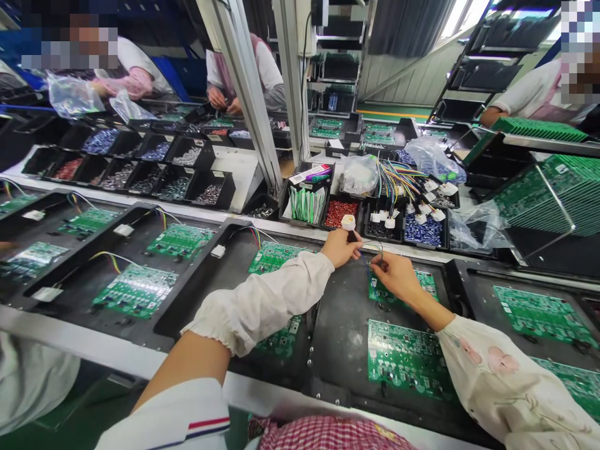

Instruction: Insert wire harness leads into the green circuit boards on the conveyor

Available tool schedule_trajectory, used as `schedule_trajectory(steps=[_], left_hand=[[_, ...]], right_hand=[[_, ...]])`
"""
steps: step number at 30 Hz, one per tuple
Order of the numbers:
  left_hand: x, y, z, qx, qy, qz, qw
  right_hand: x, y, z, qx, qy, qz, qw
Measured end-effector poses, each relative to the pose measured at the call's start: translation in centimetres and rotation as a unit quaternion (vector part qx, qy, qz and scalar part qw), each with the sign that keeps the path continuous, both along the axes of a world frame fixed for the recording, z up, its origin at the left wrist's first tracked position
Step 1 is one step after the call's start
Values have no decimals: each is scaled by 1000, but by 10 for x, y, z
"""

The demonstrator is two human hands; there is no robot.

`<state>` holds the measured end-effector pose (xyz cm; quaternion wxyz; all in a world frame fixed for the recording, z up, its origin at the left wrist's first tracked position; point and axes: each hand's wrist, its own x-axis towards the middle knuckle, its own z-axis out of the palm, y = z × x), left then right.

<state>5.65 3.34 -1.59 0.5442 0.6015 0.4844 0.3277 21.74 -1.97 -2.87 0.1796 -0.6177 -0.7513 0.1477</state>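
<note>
My left hand (343, 249) is closed on a wire harness, whose white connector (348, 222) sticks up past the fingers beside a red parts bin. Thin wires (374, 244) run from it to my right hand (395, 275), which pinches their far end over the upper green circuit board (429, 283). That board is partly covered by my right hand. A second circuit board (403, 356) lies below it in the same black tray (340, 340). Which holes the wire ends face cannot be made out.
Bins of red components (340, 214) and blue components (423, 231) stand behind the trays, near a bundle of connector wires (398, 178). Wired boards (135, 289) lie in trays at left. Stacked boards (553, 194) fill a rack at right. Several people work across the line.
</note>
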Motion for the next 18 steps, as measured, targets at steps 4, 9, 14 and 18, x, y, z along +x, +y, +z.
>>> schedule_trajectory(steps=[4,9,14,18], left_hand=[[0,1,-2,5,-1,-3,1000],[1,1,-4,9,0,-3,1000],[1,0,0,5,8,10,1000],[2,0,1,4,1,27,1000]], right_hand=[[-1,1,0,-9,-13,3,1000],[1,2,2,-7,-29,27,999],[9,-18,16,-59,12,35,998],[3,-24,20,-200,129,64,969]])
